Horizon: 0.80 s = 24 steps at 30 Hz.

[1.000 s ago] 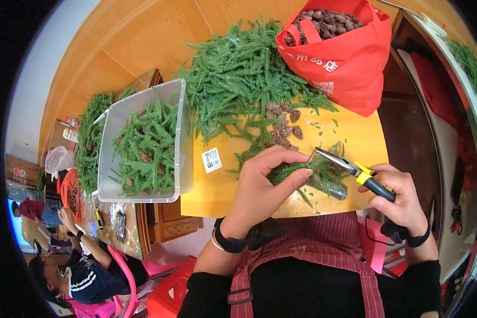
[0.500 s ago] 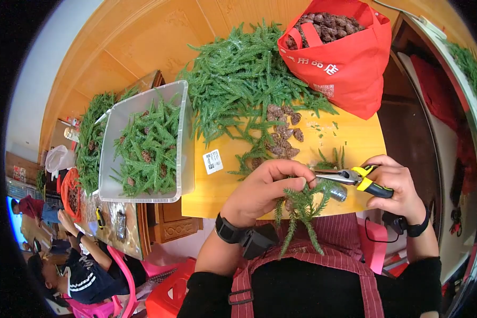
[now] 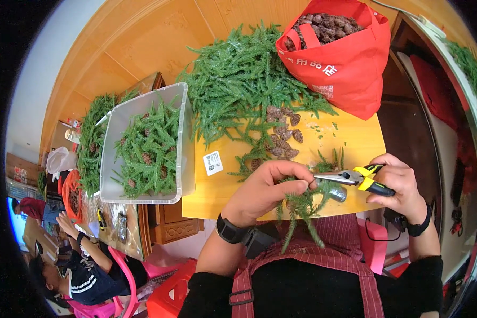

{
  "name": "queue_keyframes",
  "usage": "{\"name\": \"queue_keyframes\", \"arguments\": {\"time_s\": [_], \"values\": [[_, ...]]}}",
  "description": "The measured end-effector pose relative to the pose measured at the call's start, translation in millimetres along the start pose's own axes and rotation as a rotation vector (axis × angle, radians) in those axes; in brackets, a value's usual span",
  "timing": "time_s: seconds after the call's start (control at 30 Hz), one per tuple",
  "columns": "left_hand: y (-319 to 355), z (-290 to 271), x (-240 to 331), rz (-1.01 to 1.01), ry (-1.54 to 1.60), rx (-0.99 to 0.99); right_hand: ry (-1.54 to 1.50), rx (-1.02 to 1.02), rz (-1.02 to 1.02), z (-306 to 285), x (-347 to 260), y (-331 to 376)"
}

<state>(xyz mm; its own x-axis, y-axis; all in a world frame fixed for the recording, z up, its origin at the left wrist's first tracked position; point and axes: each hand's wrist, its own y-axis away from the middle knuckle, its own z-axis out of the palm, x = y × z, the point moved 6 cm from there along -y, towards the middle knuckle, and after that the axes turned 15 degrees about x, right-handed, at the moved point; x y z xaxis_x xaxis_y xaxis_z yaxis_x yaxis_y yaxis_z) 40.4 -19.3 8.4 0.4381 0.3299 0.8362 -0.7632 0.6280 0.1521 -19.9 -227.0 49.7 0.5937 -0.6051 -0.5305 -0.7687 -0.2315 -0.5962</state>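
My left hand pinches a green artificial pine sprig between thumb and forefinger, and its needles hang down over my apron. Wrapped round the yellow-and-black handles, my right hand holds a pair of long-nose pliers. The pliers' silver tips point left and reach the sprig's upper end, right by my left fingertips. What exactly sits between the jaws is too small to make out. Just behind the sprig lies a shiny silver roll-like thing, partly hidden, near the table's front edge.
Loose pine cones and a heap of green sprigs cover the yellow table. A red bag of cones stands at back right. Left is a clear plastic bin of sprigs with cones. A co-worker sits far left.
The pliers' jaws look closer together at the sprig's end. The sprig has tilted slightly and shifted a little to the right. Both hands stay nearly in place.
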Motion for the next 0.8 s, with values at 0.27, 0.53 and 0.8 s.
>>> {"name": "queue_keyframes", "arguments": {"time_s": [0.27, 0.53, 0.8], "values": [[4.3, 5.4, 27.5, 0.59, -0.748, 0.31, 0.056, 0.02, 0.155, -1.6, -7.2, -1.7], [25.7, 38.9, 44.9, 1.215, -1.446, 0.583, 0.112, -0.029, 0.385, -2.8, -20.0, -1.1], [18.9, 11.8, 43.2, 0.844, -0.93, 0.551, -0.199, -0.069, 0.589, 2.7, -12.3, 6.1]]}}
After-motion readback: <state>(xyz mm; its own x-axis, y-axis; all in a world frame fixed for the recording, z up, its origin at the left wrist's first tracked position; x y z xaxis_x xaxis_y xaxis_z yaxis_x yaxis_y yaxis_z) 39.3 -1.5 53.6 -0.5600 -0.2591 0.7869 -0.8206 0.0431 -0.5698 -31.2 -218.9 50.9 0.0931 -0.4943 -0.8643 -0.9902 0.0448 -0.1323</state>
